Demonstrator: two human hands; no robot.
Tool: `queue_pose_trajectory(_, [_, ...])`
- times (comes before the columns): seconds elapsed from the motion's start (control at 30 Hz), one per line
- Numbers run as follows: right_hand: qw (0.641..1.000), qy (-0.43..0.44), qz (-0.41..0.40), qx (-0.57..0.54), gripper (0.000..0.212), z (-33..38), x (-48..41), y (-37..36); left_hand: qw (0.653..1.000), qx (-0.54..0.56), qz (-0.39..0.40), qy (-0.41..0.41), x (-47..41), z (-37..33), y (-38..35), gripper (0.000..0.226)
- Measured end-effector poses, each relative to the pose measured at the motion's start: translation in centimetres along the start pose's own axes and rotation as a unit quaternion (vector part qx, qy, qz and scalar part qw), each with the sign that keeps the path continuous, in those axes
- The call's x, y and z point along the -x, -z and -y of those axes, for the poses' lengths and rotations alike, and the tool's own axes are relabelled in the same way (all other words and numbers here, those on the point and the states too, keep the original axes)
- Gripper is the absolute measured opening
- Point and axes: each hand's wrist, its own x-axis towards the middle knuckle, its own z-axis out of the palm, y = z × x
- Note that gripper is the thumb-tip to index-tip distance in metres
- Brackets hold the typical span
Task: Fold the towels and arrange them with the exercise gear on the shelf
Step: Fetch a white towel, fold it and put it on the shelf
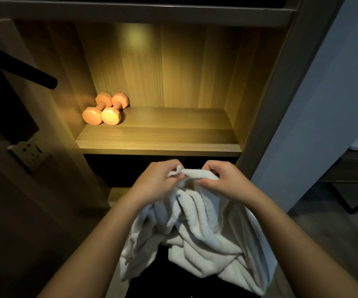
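A white towel point(197, 229) hangs crumpled in front of me, below the lit wooden shelf point(158, 138). My left hand point(156, 179) pinches one bit of its top edge. My right hand point(221, 179) grips the same edge just beside it, the two hands nearly touching. The rest of the cloth droops in loose folds between my forearms. Two orange dumbbells point(105, 108) lie side by side at the shelf's back left corner, well above and left of my hands.
The shelf sits in a wooden cabinet with an upper board point(143, 11) above. A dark bar point(23, 69) juts out at the left, with a wall socket point(28, 151) below it. A grey wall point(315, 104) and dark side table point(350, 168) stand at the right.
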Motion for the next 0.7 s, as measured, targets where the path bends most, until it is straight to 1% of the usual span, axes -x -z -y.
queue_pose_trajectory(0.1, [0.999, -0.035, 0.023, 0.028, 0.020, -0.9, 0.3, 0.4, 0.995, -0.022, -0.085, 0.042, -0.2, 1.4, 0.6, 0.014])
queue_pose_trajectory(0.17, [0.997, -0.050, 0.027, 0.045, 0.023, -1.6, 0.7, 0.8, 0.985, -0.045, -0.143, 0.090, -0.3, 2.7, 0.9, 0.015])
queue_pose_trajectory(0.23, [0.996, -0.070, 0.014, 0.043, 0.023, -2.4, 1.2, 1.5, 0.970, -0.047, -0.189, 0.147, -0.4, 4.3, 1.4, 0.016])
queue_pose_trajectory(0.27, [0.996, -0.078, 0.009, 0.039, 0.022, -2.8, 1.4, 1.8, 0.964, -0.053, -0.200, 0.165, -0.3, 4.9, 1.5, 0.017])
queue_pose_trajectory(0.33, [0.996, -0.081, 0.021, 0.036, 0.018, -3.1, 1.6, 1.8, 0.961, -0.077, -0.195, 0.182, -0.1, 5.6, 1.3, 0.020])
queue_pose_trajectory(0.4, [0.996, -0.079, 0.037, 0.014, 0.014, -2.8, 1.6, 1.2, 0.966, -0.063, -0.170, 0.182, -0.2, 5.3, 0.9, 0.012])
queue_pose_trajectory(0.43, [0.996, -0.075, 0.039, 0.000, 0.013, -2.4, 1.6, 0.9, 0.972, -0.040, -0.152, 0.174, -0.1, 4.9, 0.7, 0.004])
queue_pose_trajectory(0.53, [0.996, -0.039, 0.042, -0.068, 0.013, -0.7, 1.7, 0.5, 0.993, 0.003, -0.065, 0.093, 0.0, 3.1, -0.3, 0.046])
queue_pose_trajectory(0.57, [0.993, -0.026, 0.046, -0.101, 0.014, 0.1, 1.8, 0.6, 0.997, 0.016, -0.043, 0.055, 0.1, 2.3, -0.6, 0.054])
queue_pose_trajectory(0.6, [0.990, -0.014, 0.053, -0.130, 0.017, 1.0, 1.8, 0.8, 0.999, 0.034, -0.024, 0.017, 0.1, 1.3, -1.0, 0.057])
queue_pose_trajectory(0.63, [0.987, -0.002, 0.061, -0.146, 0.019, 1.7, 1.7, 1.0, 0.998, 0.055, -0.015, -0.016, 0.0, 0.5, -1.3, 0.054])
queue_pose_trajectory(0.7, [0.986, 0.009, 0.070, -0.154, 0.019, 2.6, 1.5, 1.4, 0.995, 0.080, -0.027, -0.051, -0.4, -0.7, -1.6, 0.033])
